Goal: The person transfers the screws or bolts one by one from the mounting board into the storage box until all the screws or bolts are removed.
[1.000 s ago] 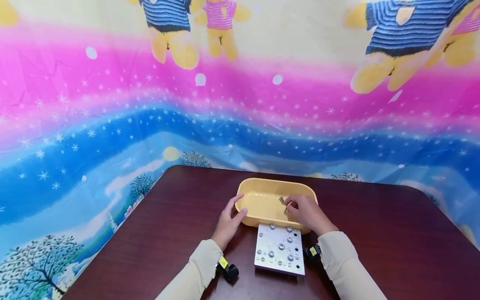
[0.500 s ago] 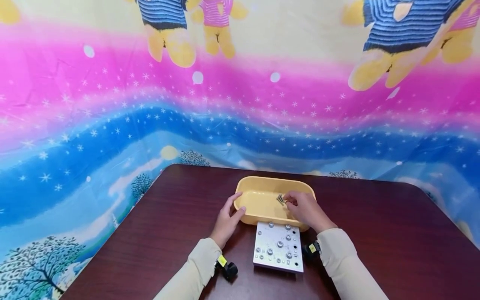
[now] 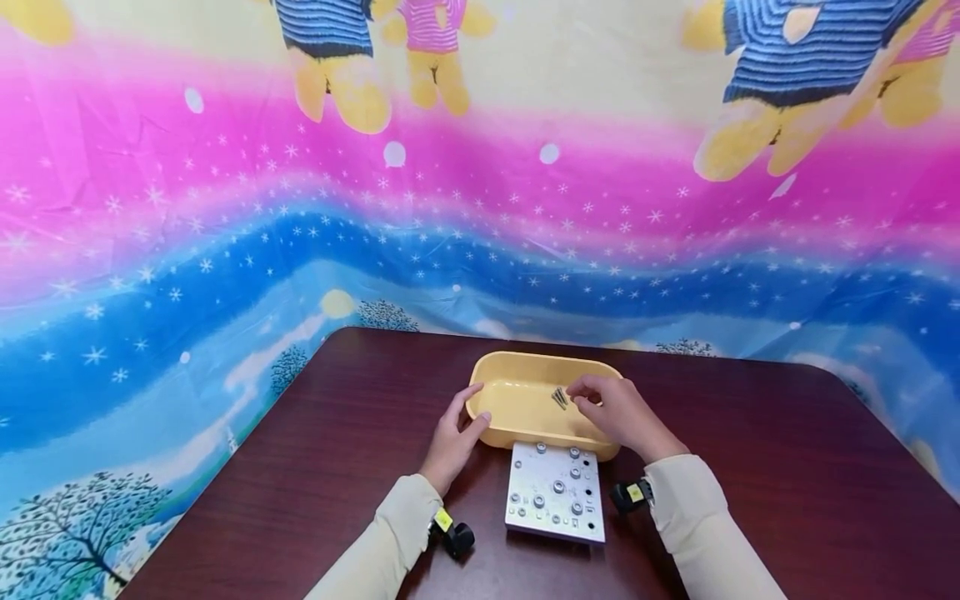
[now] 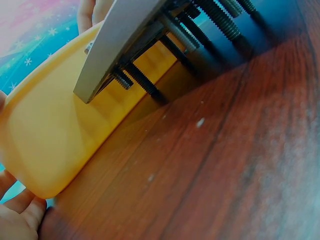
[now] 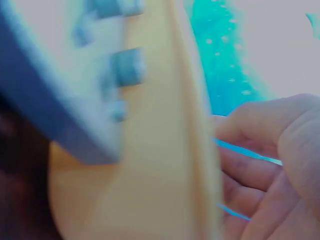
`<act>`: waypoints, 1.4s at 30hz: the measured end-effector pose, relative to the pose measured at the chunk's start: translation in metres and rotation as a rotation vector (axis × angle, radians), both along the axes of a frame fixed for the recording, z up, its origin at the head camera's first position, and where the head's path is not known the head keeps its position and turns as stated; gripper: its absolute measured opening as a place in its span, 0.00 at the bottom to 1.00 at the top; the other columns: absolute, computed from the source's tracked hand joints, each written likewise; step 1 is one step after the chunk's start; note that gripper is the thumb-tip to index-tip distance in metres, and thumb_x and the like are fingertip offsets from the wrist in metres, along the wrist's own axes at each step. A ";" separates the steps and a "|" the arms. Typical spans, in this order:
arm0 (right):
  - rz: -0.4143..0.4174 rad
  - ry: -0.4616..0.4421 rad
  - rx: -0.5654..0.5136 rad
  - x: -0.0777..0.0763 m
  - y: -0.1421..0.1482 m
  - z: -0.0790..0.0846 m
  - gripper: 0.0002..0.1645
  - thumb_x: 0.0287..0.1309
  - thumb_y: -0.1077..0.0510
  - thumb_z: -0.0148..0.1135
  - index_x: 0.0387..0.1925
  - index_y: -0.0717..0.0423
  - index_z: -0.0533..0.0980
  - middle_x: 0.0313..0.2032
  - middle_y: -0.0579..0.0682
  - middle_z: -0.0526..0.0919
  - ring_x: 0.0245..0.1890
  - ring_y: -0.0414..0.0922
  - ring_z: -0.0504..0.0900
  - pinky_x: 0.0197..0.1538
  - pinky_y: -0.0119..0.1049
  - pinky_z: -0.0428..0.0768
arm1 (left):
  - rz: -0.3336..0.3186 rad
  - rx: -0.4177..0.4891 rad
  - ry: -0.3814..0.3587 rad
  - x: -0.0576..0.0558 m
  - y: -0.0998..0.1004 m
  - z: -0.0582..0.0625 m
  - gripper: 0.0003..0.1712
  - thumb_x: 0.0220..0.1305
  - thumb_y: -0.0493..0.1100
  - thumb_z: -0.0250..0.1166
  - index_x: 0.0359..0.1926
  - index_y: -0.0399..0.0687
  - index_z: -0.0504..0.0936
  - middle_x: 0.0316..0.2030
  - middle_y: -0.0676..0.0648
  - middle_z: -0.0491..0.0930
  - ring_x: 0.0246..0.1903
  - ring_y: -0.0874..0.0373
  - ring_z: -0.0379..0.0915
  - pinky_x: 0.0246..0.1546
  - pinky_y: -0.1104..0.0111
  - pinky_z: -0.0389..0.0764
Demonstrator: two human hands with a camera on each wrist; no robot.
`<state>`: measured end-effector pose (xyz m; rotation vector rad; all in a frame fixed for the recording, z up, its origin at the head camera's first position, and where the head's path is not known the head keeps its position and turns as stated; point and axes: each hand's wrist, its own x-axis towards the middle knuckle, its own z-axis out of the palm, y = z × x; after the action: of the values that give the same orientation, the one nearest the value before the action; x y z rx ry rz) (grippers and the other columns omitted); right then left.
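My left hand [image 3: 453, 433] holds the left end of a yellow plastic tray [image 3: 510, 435], thumb at the near rim and fingers along the side. Inside the tray lie several small screws [image 3: 559, 398]. Just to their right my right hand [image 3: 618, 412] hovers over the tray, fingers loosely bent, no screw visible between them. In the right wrist view the tray wall hides those fingertips. A silver metal plate [image 3: 540, 479] with bolt heads on top abuts the tray's near side; long threaded bolts [image 4: 217, 20] stick out beneath it in the left wrist view.
The dark reddish wooden table [image 3: 375, 400] carries the tray and plate. A patterned cloth backdrop [image 3: 480, 208] hangs behind its far edge. Small black cameras [image 3: 459, 540] are strapped at both wrists, the right one close beside the plate.
My right hand has lifted slightly and drawn right, away from the screws. A screw seen at its fingertips a second ago no longer shows there. My left hand keeps hold of the tray.
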<state>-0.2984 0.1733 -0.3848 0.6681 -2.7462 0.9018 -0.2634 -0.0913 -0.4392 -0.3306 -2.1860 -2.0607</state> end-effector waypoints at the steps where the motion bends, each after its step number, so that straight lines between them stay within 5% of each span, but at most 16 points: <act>1: 0.016 -0.001 0.011 0.002 0.001 0.002 0.08 0.60 0.64 0.61 0.38 0.53 0.83 0.37 0.47 0.84 0.37 0.44 0.80 0.40 0.41 0.79 | 0.000 0.003 0.003 0.000 0.000 -0.001 0.30 0.67 0.37 0.59 0.69 0.46 0.65 0.69 0.39 0.62 0.66 0.44 0.60 0.61 0.61 0.66; 8: 0.104 -0.050 0.088 0.019 0.002 0.022 0.09 0.59 0.64 0.60 0.38 0.52 0.83 0.36 0.46 0.84 0.34 0.39 0.78 0.39 0.37 0.78 | 0.020 -0.021 -0.014 0.001 -0.001 0.000 0.29 0.67 0.39 0.60 0.68 0.53 0.67 0.69 0.43 0.62 0.67 0.46 0.59 0.63 0.58 0.64; 16: 0.153 -0.242 0.203 0.045 -0.003 0.045 0.07 0.58 0.64 0.63 0.39 0.55 0.82 0.36 0.48 0.82 0.33 0.40 0.77 0.35 0.34 0.78 | 0.000 -0.021 -0.008 -0.002 0.001 0.000 0.29 0.68 0.39 0.59 0.69 0.53 0.66 0.70 0.43 0.61 0.67 0.46 0.60 0.61 0.60 0.67; 23: 0.190 -0.222 0.255 0.060 -0.010 0.056 0.07 0.56 0.65 0.62 0.37 0.55 0.79 0.34 0.46 0.80 0.30 0.40 0.75 0.33 0.33 0.76 | 0.006 -0.026 -0.021 -0.002 0.001 -0.001 0.30 0.68 0.39 0.59 0.70 0.49 0.65 0.70 0.44 0.60 0.67 0.47 0.59 0.63 0.58 0.65; 30: 0.244 -0.236 0.287 0.068 -0.017 0.058 0.07 0.52 0.67 0.61 0.32 0.54 0.78 0.25 0.43 0.75 0.25 0.40 0.72 0.28 0.33 0.72 | 0.023 -0.048 -0.015 -0.002 0.000 0.001 0.30 0.68 0.40 0.59 0.69 0.49 0.65 0.70 0.44 0.60 0.69 0.47 0.55 0.65 0.56 0.62; 42: 0.198 -0.325 0.353 0.076 -0.037 0.046 0.07 0.53 0.64 0.65 0.28 0.51 0.75 0.21 0.45 0.74 0.24 0.41 0.72 0.27 0.35 0.71 | 0.015 -0.048 -0.024 0.000 0.002 0.001 0.30 0.68 0.40 0.59 0.70 0.48 0.65 0.70 0.45 0.60 0.69 0.46 0.56 0.64 0.56 0.63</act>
<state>-0.2222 0.1368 -0.3390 0.9413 -3.2188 0.6065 -0.2629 -0.0896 -0.4384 -0.2950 -2.2483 -2.0174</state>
